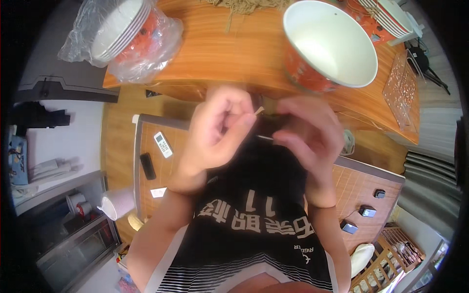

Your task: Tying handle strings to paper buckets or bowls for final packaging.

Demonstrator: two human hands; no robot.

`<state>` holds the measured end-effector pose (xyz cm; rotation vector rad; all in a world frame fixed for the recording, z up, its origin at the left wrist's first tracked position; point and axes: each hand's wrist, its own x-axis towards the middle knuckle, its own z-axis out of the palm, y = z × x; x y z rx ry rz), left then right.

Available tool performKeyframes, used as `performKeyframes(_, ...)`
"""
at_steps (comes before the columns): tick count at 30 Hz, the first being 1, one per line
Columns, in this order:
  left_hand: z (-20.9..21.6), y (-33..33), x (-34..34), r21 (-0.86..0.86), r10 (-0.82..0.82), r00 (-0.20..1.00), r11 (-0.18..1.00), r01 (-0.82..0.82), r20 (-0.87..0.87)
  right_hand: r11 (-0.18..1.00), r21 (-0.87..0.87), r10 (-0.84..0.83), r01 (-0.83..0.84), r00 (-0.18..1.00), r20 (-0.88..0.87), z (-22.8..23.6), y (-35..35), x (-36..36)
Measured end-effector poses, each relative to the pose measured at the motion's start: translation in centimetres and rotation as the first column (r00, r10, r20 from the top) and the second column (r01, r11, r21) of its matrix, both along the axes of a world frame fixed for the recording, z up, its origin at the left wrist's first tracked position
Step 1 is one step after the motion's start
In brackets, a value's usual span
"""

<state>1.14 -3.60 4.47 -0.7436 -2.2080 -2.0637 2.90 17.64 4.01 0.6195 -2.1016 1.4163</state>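
My left hand is raised in front of my chest, just off the table's near edge. Its thumb and forefinger pinch a short tan strand, whose end sticks out toward the right. Facing it, my right hand is smeared by motion, its fingers curved. A thin white sliver juts leftward from the right thumb tip and seems to be held there; its kind is too small to tell. The two hands are apart. Beyond the right hand stands a large red paper bucket with a white inside.
Plastic-wrapped stacked bowls sit on the wooden table at the left. Tan yarn lies at the far edge, more stacked bowls at the far right. A remote control and a phone rest on a low surface behind.
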Motion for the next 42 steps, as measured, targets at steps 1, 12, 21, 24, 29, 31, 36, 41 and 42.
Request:
performKeyframes(1,0.0,0.2,0.2,0.082,-0.052,0.993,0.996,0.043,0.103,0.995,-0.059,0.083,-0.077,0.991,0.105,0.3,-0.2,-0.3)
performKeyframes(12,0.2,0.6,0.4,0.129,-0.230,0.924,0.971,0.199,0.305,0.952,-0.138,0.287,-0.272,0.952,0.105,0.0,0.2,-1.3)
performKeyframes(21,0.3,1.1,-0.1,0.064,-0.149,0.965,0.988,0.138,0.216,0.921,-0.323,0.312,-0.218,0.910,0.273,-0.8,0.1,-0.8)
performKeyframes(24,-0.3,1.2,-0.7,0.015,-0.133,0.985,0.991,0.132,0.108,0.920,-0.374,0.180,-0.120,0.975,0.130,-1.3,-0.6,-0.9)
performKeyframes(29,-0.5,0.9,-0.6,0.053,-0.152,0.972,0.988,0.145,0.178,0.992,0.119,0.058,-0.051,0.997,-0.055,0.3,0.3,-1.0)
performKeyframes(31,-0.8,0.8,-0.8,0.038,-0.173,0.973,0.985,0.170,0.151,0.986,0.145,0.093,-0.084,0.994,-0.060,0.2,0.4,-1.3)
performKeyframes(36,0.2,0.7,-0.3,0.100,-0.224,0.949,0.973,0.206,0.224,0.983,0.113,0.161,-0.147,0.979,-0.127,-0.4,0.8,-2.1)
performKeyframes(41,-0.3,0.7,-0.5,0.000,-0.159,0.977,0.987,0.161,0.141,0.986,0.158,0.071,-0.048,0.987,-0.144,-0.9,0.3,-2.0)
performKeyframes(42,-0.3,0.7,-0.5,0.000,-0.158,0.977,0.987,0.159,0.141,0.985,0.170,0.048,-0.025,0.990,-0.132,-0.9,0.2,-2.0)
